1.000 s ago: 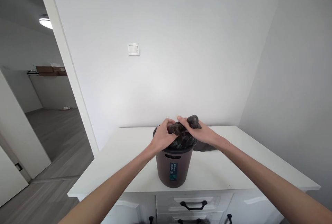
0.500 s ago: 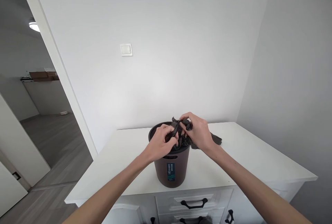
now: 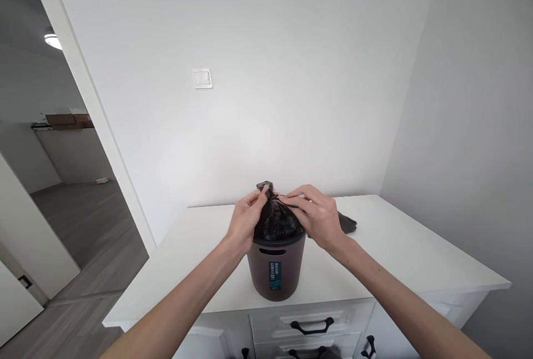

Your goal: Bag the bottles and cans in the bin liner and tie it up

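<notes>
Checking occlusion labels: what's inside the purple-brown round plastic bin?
In the mouth of the bin, a crinkled black plastic bag, gathered upward between left hand and right hand. The interior below is covered; contents not visible.

Compared with 0.5 s ago, my left grip [image 3: 242, 219] sits farther left, thumb now upward against the black bag [image 3: 280, 224]. The bag's loose folds now gather into 1 neck, and my right grip [image 3: 318, 215] extends previously curled fingers toward it.

- Bin [image 3: 288, 273] near the worktop's [image 3: 416, 253] front edge: dull plum-brown, black rim [image 3: 278, 243]
- Its label [image 3: 275, 276]: dark blue, pale lettering [image 3: 272, 271], teal stripes [image 3: 275, 284]
- Bag [image 3: 280, 224]: glossy black
- Worktop: plain white
</notes>
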The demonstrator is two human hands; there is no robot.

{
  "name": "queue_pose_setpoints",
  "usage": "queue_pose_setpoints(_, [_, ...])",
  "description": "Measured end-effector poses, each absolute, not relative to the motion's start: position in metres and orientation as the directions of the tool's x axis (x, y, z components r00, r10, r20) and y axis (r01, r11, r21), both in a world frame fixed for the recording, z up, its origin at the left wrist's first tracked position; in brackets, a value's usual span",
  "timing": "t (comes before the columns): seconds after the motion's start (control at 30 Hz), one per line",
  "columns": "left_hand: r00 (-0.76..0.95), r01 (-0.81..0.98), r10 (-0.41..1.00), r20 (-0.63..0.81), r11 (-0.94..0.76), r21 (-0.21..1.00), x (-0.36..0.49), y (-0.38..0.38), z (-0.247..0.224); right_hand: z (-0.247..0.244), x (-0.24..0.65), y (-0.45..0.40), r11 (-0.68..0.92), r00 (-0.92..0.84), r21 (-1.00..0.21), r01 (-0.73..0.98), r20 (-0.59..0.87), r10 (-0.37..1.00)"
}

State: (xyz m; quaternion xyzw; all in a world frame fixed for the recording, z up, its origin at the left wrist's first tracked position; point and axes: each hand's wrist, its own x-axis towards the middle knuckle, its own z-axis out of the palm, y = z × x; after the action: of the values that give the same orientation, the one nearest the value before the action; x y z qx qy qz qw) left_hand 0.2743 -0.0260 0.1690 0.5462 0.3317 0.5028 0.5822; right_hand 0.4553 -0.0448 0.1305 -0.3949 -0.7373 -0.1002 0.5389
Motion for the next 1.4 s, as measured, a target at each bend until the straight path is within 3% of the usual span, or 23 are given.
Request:
queue_pose_setpoints(0.1, [0.151,-0.141,0.962,0.229,-0.209,0.968,0.262,-0.010,0.161,0.116,0.463,-0.055,0.645,-0.073,-0.359,0.675,0.837,0.542])
queue_pose_setpoints(0.23, [-0.026,0.007,0.971,0.239,-0.239,0.971,0.238,0.017,0.147,0.099,0.477,-0.078,0.553,0.026,-0.554,0.622,0.720,0.693])
queue_pose_setpoints(0.4, [0.049,0.136,0.959,0.279,-0.283,0.949,0.233,0.021,0.143,0.112,0.492,-0.100,0.372,0.060,-0.719,0.588,0.497,0.866])
queue_pose_setpoints(0.5, [0.077,0.255,0.895,0.439,-0.443,0.859,0.245,0.007,0.162,0.132,0.482,-0.096,0.349,0.036,-0.681,0.644,0.483,0.875])
queue_pose_setpoints(0.6, [0.131,0.371,0.818,0.560,-0.564,0.738,0.257,-0.008,0.184,0.147,0.459,-0.074,0.374,-0.085,-0.546,0.749,0.482,0.872])
queue_pose_setpoints(0.7, [0.171,0.421,0.784,0.597,-0.606,0.675,0.260,-0.017,0.194,0.155,0.439,-0.045,0.370,-0.189,-0.395,0.841,0.426,0.885])
queue_pose_setpoints(0.77, [0.181,0.437,0.786,0.591,-0.603,0.668,0.255,-0.021,0.189,0.156,0.436,-0.028,0.379,-0.214,-0.364,0.851,0.418,0.883])
queue_pose_setpoints(0.97, [0.193,0.464,0.784,0.590,-0.603,0.649,0.227,-0.034,0.129,0.154,0.449,-0.010,0.420,-0.107,-0.520,0.744,0.528,0.842])
queue_pose_setpoints(1.17, [0.288,0.462,0.697,0.656,-0.702,0.543,0.223,-0.049,0.088,0.191,0.455,-0.016,0.479,0.042,-0.545,0.688,0.689,0.724])
queue_pose_setpoints(1.3, [0.289,0.464,0.644,0.708,-0.741,0.484,0.221,-0.050,0.084,0.232,0.484,-0.034,0.456,0.213,-0.660,0.597,0.678,0.703])
queue_pose_setpoints(1.4, [0.311,0.517,0.636,0.706,-0.737,0.435,0.219,-0.050,0.082,0.246,0.524,-0.058,0.454,0.380,-0.776,0.438,0.618,0.689])
